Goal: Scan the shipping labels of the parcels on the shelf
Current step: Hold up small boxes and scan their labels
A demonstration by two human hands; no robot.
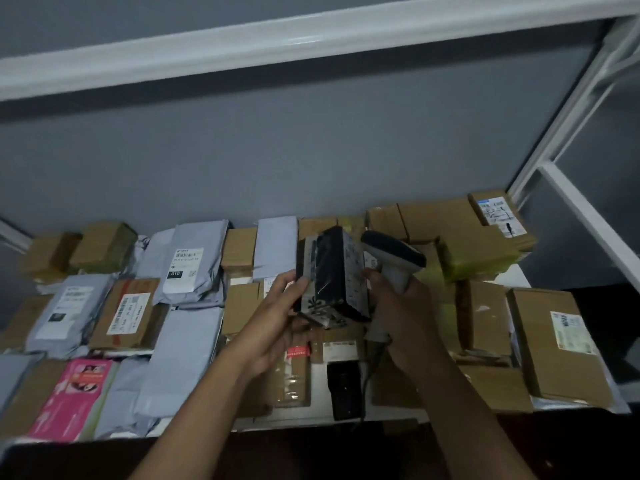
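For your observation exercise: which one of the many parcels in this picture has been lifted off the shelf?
The dark box with the patterned side, gripped by the left hand beside the scanner in the right hand. Every other parcel lies flat on the shelf.

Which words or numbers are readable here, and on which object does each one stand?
"010": black patch on the label of the grey mailer.
All other labels, such as those on the brown box and the pink packet, are too blurred to read.
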